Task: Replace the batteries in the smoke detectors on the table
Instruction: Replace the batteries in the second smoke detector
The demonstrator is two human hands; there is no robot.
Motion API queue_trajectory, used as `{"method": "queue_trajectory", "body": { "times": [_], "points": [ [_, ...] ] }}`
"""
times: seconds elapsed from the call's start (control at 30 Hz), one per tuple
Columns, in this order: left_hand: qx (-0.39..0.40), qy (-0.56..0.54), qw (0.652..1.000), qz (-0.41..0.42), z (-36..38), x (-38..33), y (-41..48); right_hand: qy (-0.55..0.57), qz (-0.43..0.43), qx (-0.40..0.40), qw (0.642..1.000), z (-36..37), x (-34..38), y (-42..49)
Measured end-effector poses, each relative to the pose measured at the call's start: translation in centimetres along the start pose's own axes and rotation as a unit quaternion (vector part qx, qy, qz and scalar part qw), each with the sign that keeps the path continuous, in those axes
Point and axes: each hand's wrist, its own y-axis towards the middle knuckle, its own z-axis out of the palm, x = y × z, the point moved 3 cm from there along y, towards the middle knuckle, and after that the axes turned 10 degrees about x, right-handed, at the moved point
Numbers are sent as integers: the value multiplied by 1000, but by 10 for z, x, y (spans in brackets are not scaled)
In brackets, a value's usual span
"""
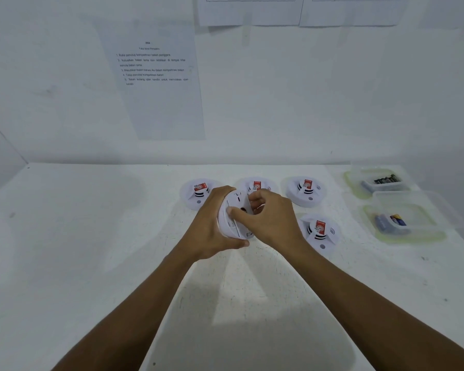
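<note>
Right at the near edge two bare forearms reach in from the bottom corners and meet above the white table. The left hand grips a white smoke detector, fingers curled round its left rim and thumb tucked under the near edge, so the disc is tilted with its back plate toward the camera. The right hand holds the same unit from the right, thumb laid flat across the back and fingers curled over a dark opening there. What those fingertips touch is hidden. Just right of the hands, the near detector lies flat with a red label. Farther back stands a row of three more: the left detector, the middle detector, partly covered by the hands, and the right detector. At the right edge sit two clear tubs: the near tub holding a few batteries, and the far tub holding dark cells too small to count. On the wall behind hangs a printed sheet, its lines too blurred to read, and more sheets are cut off at the top.
</note>
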Motion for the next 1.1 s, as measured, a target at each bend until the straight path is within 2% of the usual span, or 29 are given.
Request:
{"method": "queue_trajectory", "body": {
  "times": [0.2, 0.47, 0.57, 0.67, 0.8, 0.97, 1.03, 1.1],
  "points": [
    [3, -1, 1000, 1, -1, -2, 0, -1, -17, -23, 1000, -3, 2, -1],
    [3, 19, 1000, 4, 1, 0, 2, 38, 7, -36, 999, -6, -5, 4],
    [21, -5, 1000, -4, 5, 2, 4, 39, 12, -27, 999, -5, -6, 7],
    [23, -58, 998, -8, 9, 6, 5, 61, 8, -7, 998, -6, -7, 7],
    [10, -38, 999, 2, 6, 10, 5, 176, 19, 68, 982, -12, -10, 5],
    [-20, -15, 1000, 12, 7, 3, 10, 105, -22, 99, 989, -9, 0, 1],
    [-14, -14, 1000, 2, 8, 1, 13, 126, -16, 102, 987, -12, 0, 4],
    [-1, -64, 998, -15, 8, 2, 13, 142, -11, 102, 984, -19, -6, 7]
  ]
}}
